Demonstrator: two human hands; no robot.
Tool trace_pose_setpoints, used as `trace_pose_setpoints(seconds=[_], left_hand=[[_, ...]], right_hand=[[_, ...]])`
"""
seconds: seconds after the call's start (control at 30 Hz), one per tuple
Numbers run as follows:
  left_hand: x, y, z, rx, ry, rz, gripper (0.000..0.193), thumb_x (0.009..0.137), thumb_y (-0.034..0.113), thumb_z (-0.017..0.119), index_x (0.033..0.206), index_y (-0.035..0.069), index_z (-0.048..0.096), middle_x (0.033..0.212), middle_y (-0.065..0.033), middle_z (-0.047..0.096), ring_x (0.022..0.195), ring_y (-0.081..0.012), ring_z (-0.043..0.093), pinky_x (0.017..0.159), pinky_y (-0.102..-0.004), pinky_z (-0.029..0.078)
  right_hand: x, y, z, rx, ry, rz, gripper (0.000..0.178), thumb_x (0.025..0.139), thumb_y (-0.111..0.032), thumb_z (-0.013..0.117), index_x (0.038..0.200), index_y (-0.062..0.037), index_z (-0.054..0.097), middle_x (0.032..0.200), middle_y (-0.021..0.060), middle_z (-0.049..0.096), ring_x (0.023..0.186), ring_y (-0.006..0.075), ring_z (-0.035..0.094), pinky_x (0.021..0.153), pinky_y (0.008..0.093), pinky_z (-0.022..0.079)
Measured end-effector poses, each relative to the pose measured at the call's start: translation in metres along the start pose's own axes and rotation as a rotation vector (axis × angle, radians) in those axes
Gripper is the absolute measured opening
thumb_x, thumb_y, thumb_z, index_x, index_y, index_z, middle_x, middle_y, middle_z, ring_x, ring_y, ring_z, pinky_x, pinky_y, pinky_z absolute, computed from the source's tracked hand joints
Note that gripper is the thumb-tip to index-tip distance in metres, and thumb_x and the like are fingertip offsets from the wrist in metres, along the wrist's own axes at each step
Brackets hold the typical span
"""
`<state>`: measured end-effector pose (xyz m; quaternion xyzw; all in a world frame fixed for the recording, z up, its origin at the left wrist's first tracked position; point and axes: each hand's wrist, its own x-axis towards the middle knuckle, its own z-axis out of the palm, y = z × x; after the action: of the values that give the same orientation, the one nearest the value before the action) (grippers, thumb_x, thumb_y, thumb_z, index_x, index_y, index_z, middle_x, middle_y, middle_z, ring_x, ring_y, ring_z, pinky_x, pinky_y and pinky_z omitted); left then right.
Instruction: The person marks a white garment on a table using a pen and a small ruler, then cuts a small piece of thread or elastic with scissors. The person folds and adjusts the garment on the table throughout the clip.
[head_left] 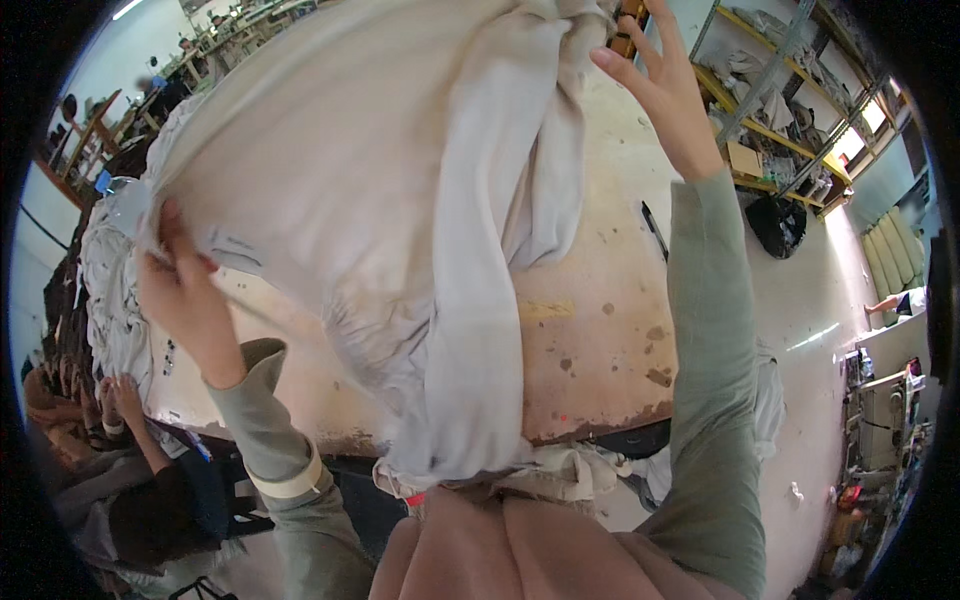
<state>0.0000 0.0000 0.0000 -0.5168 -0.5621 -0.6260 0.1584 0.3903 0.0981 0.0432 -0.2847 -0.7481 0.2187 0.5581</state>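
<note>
A large pale grey garment (330,130) is spread and partly lifted over the worktable, its fabric billowing. One long, sleeve-like strip (475,330) runs down the middle to the near edge, with gathered folds beside it. A small label shows near the garment's left edge. At that edge my left hand (190,300) is closed on the cloth, slightly blurred. My right hand (668,100) is raised at the far right beside the bunched top of the garment. Its thumb and fingers are spread apart, some fingertips cut off by the picture's edge.
The worn, stained table (600,350) carries a black pen (654,230) on the right. A heap of pale cloth (112,290) lies at the left, near another person's hands (122,398). Metal shelves (775,110) and a black bag (776,226) stand beyond the right side.
</note>
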Motion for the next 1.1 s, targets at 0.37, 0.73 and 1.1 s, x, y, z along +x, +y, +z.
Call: trace_pose_setpoints(seconds=[0.37, 0.73, 1.1], left_hand=[[-0.087, -0.124, -0.042, 0.443, -0.310, -0.107, 0.046, 0.088, 0.023, 0.063, 0.124, -0.004, 0.050, 0.084, -0.0119, 0.059, 0.079, -0.0199, 0.056, 0.076, -0.0349, 0.045], [-0.159, 0.021, -0.008, -0.552, -1.345, -0.739, 0.030, 0.090, 0.023, 0.062, 0.110, 0.000, 0.063, 0.088, -0.0107, 0.067, 0.087, -0.0233, 0.061, 0.086, -0.0368, 0.046], [-0.055, 0.053, 0.072, -0.071, -0.811, 0.214, 0.028, 0.090, 0.032, 0.059, 0.096, 0.004, 0.063, 0.084, -0.0147, 0.065, 0.077, -0.0340, 0.062, 0.067, -0.0406, 0.047]], right_hand=[[-0.243, -0.058, 0.120, -0.605, -0.854, 0.367, 0.040, 0.087, -0.028, 0.064, 0.117, -0.0027, 0.055, 0.099, 0.0089, 0.060, 0.073, 0.0212, 0.061, 0.066, 0.0321, 0.050], [-0.117, -0.007, -0.001, -0.088, -0.158, 0.653, 0.023, 0.082, -0.013, 0.067, 0.102, -0.0020, 0.066, 0.093, 0.0057, 0.067, 0.080, 0.0125, 0.060, 0.074, 0.0273, 0.048], [-0.141, -0.006, 0.097, 0.565, -0.208, 0.761, 0.035, 0.093, -0.031, 0.061, 0.114, -0.0019, 0.058, 0.091, 0.0022, 0.062, 0.081, 0.0152, 0.059, 0.076, 0.0272, 0.048]])
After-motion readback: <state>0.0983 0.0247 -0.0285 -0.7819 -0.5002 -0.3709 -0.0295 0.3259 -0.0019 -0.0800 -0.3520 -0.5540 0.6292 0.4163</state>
